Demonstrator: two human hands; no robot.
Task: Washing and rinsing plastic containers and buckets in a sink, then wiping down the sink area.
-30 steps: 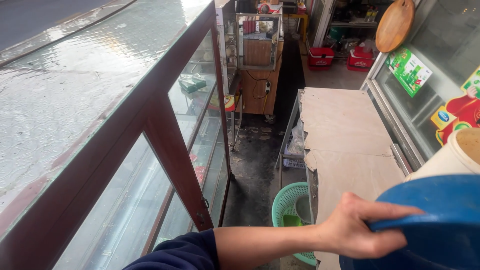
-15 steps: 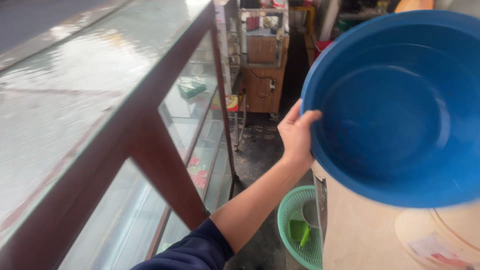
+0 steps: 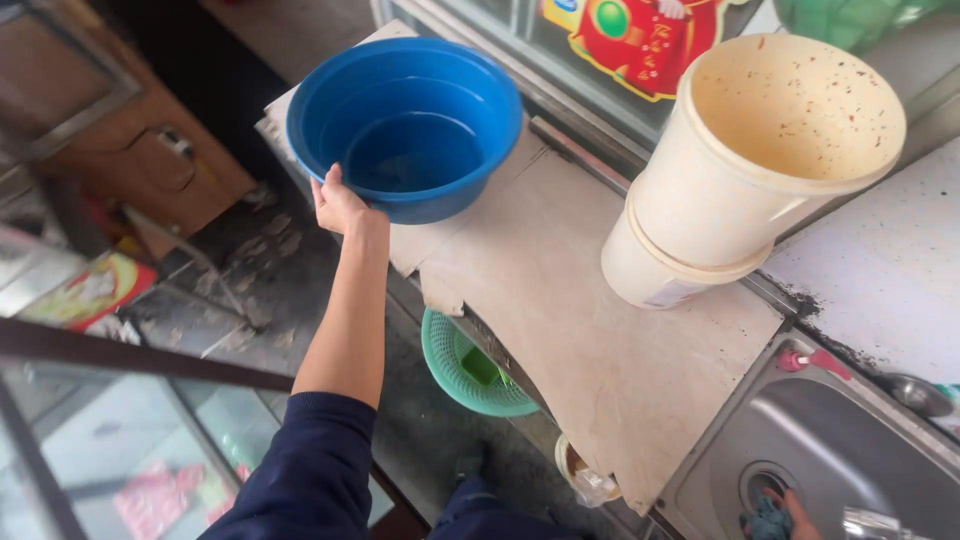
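A round blue plastic basin [image 3: 405,125] sits on the far end of a worn counter board [image 3: 560,300]. My left hand [image 3: 338,205] reaches out along a dark blue sleeve and grips the basin's near rim. Only a small part of my right hand [image 3: 797,512] shows at the bottom edge. It is down in a steel sink [image 3: 850,440], beside a blue cloth [image 3: 765,522] at the drain. Its fingers are mostly cut off by the frame.
Two stacked cream buckets [image 3: 740,190] stand tilted on the counter to the right of the basin. A green basket [image 3: 465,365] sits below the counter edge. A glass display case [image 3: 120,440] is at lower left, and a wooden cabinet [image 3: 130,140] stands at the back left.
The blue basin was held up close to the camera. It now rests on the far end of the counter, still in my left hand. The view has swung down to the counter and sink.
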